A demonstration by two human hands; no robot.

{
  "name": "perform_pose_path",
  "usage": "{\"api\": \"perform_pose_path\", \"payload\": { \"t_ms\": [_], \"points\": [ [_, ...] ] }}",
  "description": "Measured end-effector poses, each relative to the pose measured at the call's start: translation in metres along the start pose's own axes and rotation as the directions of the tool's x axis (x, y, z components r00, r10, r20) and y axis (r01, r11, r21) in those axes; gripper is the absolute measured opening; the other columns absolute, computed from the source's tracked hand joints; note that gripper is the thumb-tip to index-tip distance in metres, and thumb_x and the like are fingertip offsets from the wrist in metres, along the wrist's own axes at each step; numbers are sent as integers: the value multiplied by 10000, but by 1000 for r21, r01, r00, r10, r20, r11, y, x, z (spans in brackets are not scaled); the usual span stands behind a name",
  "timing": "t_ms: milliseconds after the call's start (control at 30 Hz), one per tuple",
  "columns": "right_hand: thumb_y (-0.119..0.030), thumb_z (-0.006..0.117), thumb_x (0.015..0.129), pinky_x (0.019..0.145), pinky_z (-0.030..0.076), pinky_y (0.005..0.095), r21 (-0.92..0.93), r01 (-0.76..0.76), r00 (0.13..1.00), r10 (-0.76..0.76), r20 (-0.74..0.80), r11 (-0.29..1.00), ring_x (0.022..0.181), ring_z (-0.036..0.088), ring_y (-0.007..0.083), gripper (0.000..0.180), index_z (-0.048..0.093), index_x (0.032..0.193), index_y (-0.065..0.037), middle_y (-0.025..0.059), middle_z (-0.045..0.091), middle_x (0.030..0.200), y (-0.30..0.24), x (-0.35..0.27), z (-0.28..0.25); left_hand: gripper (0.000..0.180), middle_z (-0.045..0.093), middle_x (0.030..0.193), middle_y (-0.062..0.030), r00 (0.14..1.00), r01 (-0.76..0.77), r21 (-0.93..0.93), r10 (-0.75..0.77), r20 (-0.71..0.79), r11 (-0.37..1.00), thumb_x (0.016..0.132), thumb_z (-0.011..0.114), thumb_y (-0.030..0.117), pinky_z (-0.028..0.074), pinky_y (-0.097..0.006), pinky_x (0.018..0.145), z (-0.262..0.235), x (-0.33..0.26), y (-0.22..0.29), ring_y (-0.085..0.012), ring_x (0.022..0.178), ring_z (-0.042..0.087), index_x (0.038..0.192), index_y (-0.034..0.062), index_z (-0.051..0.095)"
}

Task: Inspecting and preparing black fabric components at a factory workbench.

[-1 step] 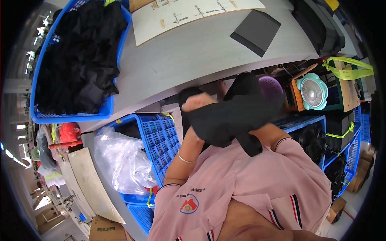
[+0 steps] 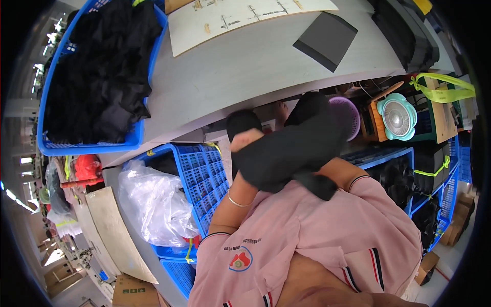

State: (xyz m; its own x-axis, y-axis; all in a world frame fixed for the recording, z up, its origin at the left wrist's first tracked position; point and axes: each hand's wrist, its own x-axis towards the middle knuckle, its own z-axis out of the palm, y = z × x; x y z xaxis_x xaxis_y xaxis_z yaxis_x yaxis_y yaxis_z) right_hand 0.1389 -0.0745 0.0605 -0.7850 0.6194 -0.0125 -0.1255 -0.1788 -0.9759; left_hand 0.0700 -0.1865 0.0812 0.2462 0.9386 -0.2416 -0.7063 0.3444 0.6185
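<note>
While on cloth (image 2: 289, 157), left hand (image 2: 246, 139) lower

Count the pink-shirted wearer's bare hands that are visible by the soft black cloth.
1: the left hand, partly covered, at the upper left edge of the soft black cloth. The right hand seems hidden by the cloth; only the bare right forearm shows.

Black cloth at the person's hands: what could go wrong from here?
The black cloth is in front of the body, off the table, so it might drop if it slips. It covers the right hand, so a slip there could go unseen. Its loose end overlaps the pink shirt in view and might bunch up.
</note>
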Motion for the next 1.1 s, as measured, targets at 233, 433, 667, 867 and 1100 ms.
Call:
{"api": "perform_pose_path", "payload": {
  "t_ms": [233,433,667,867,1100],
  "points": [
    [-204,580,995,639,444,224,185,-157,986,164,-22,970,712,558,44,183,659,954,-44,-38,612,783,67,-47,37,618,361,1529,-101,864,-401,381,482,-146,833,1004,495,394,319,-403,1144,-4,86,-8,-280,1376,395,1506,69,337],
    [-220,564,997,772,474,253,63,-92,873,111,-475,994,800,601,87,208,664,1002,-37,14,654,914,18,-70,-6,605,379,1514,-109,825,-435,168,466,-320,885,1004,494,390,331,-408,1138,-39,74,10,-282,1363,410,1494,65,351],
    [-142,704,872,740,443,268,-657,89,872,-377,-312,749,845,584,178,180,596,844,-1,53,604,908,-28,-69,2,589,399,1495,-119,867,-447,-18,428,-254,894,1004,494,385,346,-413,1130,-44,58,25,-284,1349,427,1480,61,368],
    [-122,660,933,847,455,247,528,33,995,24,-101,848,928,592,81,135,707,972,-1,-1,678,993,-35,-77,-9,576,417,1479,-127,903,-407,-156,371,-218,900,1004,494,381,358,-418,1123,-71,39,28,-285,1337,441,1468,57,382],
    [-200,639,970,826,482,244,437,-51,956,170,-239,898,880,612,66,203,709,1035,-21,3,688,927,-49,-47,-30,562,438,1460,-137,977,-202,-362,164,-135,910,1005,494,376,372,-424,1116,-66,-1,-21,-287,1322,458,1454,52,399]
  ]
}}
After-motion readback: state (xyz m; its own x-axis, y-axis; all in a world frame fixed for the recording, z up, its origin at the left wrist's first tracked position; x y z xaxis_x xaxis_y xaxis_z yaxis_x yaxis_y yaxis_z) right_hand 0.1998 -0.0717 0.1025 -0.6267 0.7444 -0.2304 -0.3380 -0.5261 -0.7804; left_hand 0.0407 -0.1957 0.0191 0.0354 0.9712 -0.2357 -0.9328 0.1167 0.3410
